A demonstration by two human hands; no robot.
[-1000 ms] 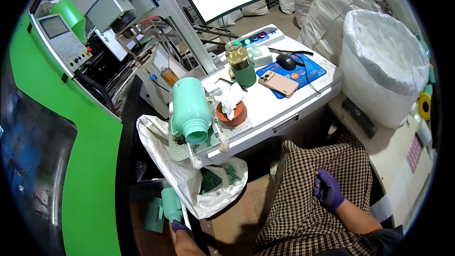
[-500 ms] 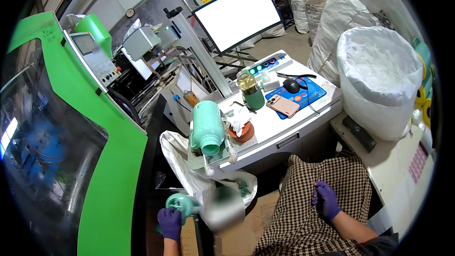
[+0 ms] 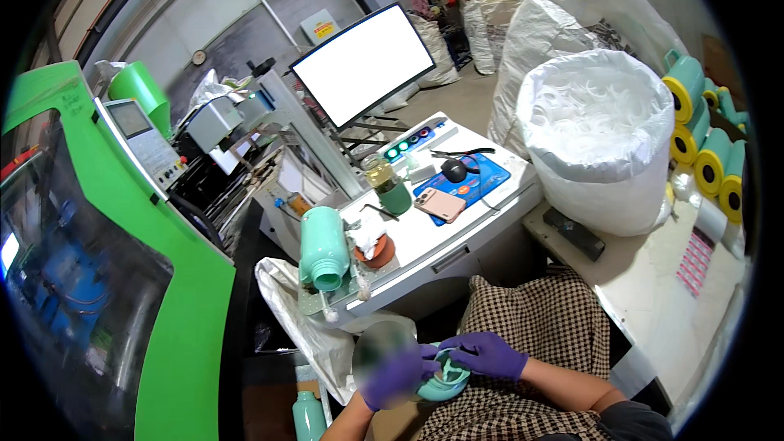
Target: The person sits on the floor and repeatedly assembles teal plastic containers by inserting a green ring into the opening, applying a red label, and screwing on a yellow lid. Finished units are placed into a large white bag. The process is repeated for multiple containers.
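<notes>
Above my lap I hold a rounded teal plastic piece (image 3: 443, 389) with an open, looped top; its exact kind is unclear. My right hand (image 3: 490, 356), in a purple glove, curls its fingers over the far right side of it. My left hand (image 3: 394, 379), gloved alike, grips its left side, though a blurred patch covers part of this hand. A teal jug (image 3: 323, 247) with a threaded neck lies on the bench corner, its mouth towards me. Another teal bottle-shaped piece (image 3: 308, 416) stands low at the left.
A green machine (image 3: 192, 310) fills the left. On the white bench (image 3: 420, 245) are a phone (image 3: 439, 205), a mouse (image 3: 454, 170) and a jar (image 3: 386, 184). A white sack (image 3: 600, 171) of translucent scraps stands at the right, near several teal cylinders (image 3: 714, 159). A white bag (image 3: 306, 327) hangs below the bench.
My left hand has brought the teal piece from the lower left to above my lap. My right hand has moved left off the lap and onto it. The view has shifted.
</notes>
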